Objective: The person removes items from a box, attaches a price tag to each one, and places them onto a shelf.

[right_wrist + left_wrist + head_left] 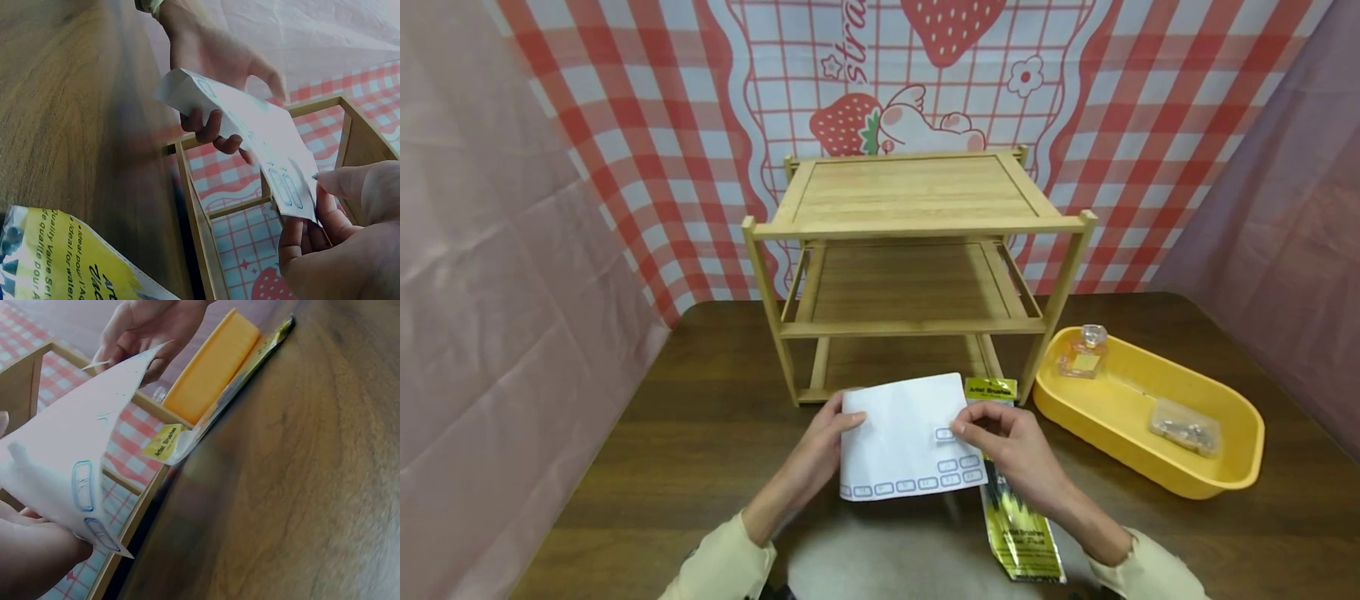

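Observation:
A white sheet of stickers (895, 417) is held up above the table, tilted and slightly bent. Small blue-outlined labels line its lower edge and lower right corner. My left hand (812, 454) grips the sheet's left side, thumb on the front and fingers behind, as the right wrist view shows. At the right side, my right hand (1022, 446) pinches a small label sticker (943, 434) between thumb and forefinger. In the left wrist view that sticker (95, 365) stands out past the sheet's edge. Handwriting on the labels is too small to read.
A yellow pack of artist brushes (1026, 542) lies under my right hand. To the right, a yellow basin (1120, 446) contains a perfume bottle (1082, 357) and a clear plastic box (1185, 427) of small metal pieces. A three-tier wooden shelf (917, 227) stands behind the sheet.

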Available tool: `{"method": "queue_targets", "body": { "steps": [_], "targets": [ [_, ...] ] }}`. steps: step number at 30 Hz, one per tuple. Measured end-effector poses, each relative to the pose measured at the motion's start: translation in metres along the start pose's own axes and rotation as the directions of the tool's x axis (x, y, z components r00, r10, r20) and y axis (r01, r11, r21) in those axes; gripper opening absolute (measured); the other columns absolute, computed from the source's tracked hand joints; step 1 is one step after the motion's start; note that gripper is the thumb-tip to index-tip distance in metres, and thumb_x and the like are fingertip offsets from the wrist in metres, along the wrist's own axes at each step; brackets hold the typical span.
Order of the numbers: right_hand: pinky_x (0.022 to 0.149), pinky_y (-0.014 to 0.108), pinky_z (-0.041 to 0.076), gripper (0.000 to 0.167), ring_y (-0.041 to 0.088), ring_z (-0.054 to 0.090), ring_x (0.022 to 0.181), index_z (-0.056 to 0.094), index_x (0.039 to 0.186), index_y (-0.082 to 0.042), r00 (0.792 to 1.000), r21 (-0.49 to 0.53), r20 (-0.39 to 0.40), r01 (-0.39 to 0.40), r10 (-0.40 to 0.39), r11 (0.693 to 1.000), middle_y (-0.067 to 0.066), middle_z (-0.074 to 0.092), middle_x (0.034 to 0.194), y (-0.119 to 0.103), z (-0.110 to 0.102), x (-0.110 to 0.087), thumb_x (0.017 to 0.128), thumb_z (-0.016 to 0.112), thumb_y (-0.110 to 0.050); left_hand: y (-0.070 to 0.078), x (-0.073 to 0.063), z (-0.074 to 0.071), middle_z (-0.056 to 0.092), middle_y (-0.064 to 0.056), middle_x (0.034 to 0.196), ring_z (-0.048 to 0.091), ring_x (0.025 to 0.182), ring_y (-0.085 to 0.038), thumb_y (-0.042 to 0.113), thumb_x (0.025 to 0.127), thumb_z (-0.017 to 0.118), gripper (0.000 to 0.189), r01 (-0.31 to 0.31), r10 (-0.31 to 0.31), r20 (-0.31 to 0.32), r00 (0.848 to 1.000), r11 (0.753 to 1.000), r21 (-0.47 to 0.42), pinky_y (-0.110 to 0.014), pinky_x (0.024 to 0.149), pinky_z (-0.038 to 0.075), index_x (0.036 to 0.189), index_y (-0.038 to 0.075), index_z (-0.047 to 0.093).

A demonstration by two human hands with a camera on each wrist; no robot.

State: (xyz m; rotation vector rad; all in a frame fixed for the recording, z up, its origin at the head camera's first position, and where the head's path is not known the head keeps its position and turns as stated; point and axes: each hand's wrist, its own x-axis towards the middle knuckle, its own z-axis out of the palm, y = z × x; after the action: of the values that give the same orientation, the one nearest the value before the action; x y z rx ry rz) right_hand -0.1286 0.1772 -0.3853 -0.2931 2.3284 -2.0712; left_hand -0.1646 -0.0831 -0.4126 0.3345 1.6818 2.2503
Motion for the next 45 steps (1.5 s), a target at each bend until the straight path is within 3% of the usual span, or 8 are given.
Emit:
{"method": "queue_targets", "body": {
  "steps": [6,14,21,28,35,45],
  "targets": [
    [0.068,0.025,0.051,0.017,0.018,0.058,0.082,0.067,0.102,0.010,0.999,-0.020,-0.045,-0.016,0.015,1.000,0.013,0.064,0.095,0.003,-0.004,0.002,0.096,0.071,-0.005,-0.001,0.000,-0.008,0.054,-0.011,0.127,0.053,0.112,-0.018,-0.002,0.089,0.047,0.051,-0.057,0.055,-0.030,0.998,0.997,-0.060,-0.029,0.093,0.044,0.140,-0.005,0.039],
    [0.068,0.024,0.051,0.015,0.017,0.059,0.081,0.066,0.101,0.010,0.999,-0.037,-0.052,-0.013,0.011,0.999,0.014,0.065,0.094,0.006,-0.007,0.002,0.096,0.071,-0.004,0.000,0.000,-0.017,0.054,-0.010,0.124,0.053,0.110,-0.019,-0.009,0.085,0.042,0.062,-0.051,0.050,-0.025,0.998,0.998,-0.043,-0.029,0.091,0.046,0.146,-0.010,0.033],
    [0.070,0.025,0.051,0.015,0.015,0.058,0.081,0.067,0.100,0.010,0.999,-0.071,-0.049,-0.005,0.002,0.997,0.013,0.065,0.094,0.010,-0.009,0.002,0.096,0.072,-0.003,0.001,-0.002,-0.025,0.057,-0.013,0.127,0.055,0.108,-0.020,-0.012,0.089,0.045,0.062,-0.043,0.044,-0.049,0.998,0.999,0.018,-0.030,0.086,0.051,0.149,-0.008,0.031],
    [0.077,0.024,0.052,0.012,0.017,0.061,0.088,0.067,0.100,0.008,0.999,-0.116,-0.024,-0.031,0.028,0.993,0.014,0.067,0.100,0.013,-0.012,0.003,0.096,0.071,-0.003,0.005,-0.005,-0.032,0.060,-0.019,0.119,0.060,0.100,-0.023,-0.013,0.091,0.052,0.058,-0.034,0.049,-0.117,0.992,0.992,0.125,-0.032,0.077,0.055,0.146,-0.003,0.039],
    [0.072,0.023,0.050,0.008,0.016,0.060,0.083,0.069,0.096,0.002,0.999,-0.217,0.038,-0.022,0.031,0.976,0.009,0.068,0.094,0.018,-0.014,0.006,0.095,0.073,-0.005,0.009,-0.009,-0.039,0.063,-0.025,0.119,0.065,0.088,-0.025,-0.013,0.089,0.054,0.054,-0.024,0.074,-0.165,0.984,0.957,0.290,-0.033,0.071,0.055,0.142,-0.005,0.045],
    [0.060,0.023,0.046,0.007,0.010,0.053,0.069,0.070,0.092,0.000,0.988,-0.288,0.151,0.081,-0.039,0.954,0.003,0.064,0.082,0.026,-0.014,0.007,0.093,0.074,-0.006,0.009,-0.011,-0.047,0.065,-0.020,0.101,0.065,0.074,-0.025,-0.017,0.087,0.055,0.049,-0.055,0.142,-0.148,0.979,0.877,0.478,-0.028,0.067,0.053,0.135,-0.007,0.052]
  ]
}}
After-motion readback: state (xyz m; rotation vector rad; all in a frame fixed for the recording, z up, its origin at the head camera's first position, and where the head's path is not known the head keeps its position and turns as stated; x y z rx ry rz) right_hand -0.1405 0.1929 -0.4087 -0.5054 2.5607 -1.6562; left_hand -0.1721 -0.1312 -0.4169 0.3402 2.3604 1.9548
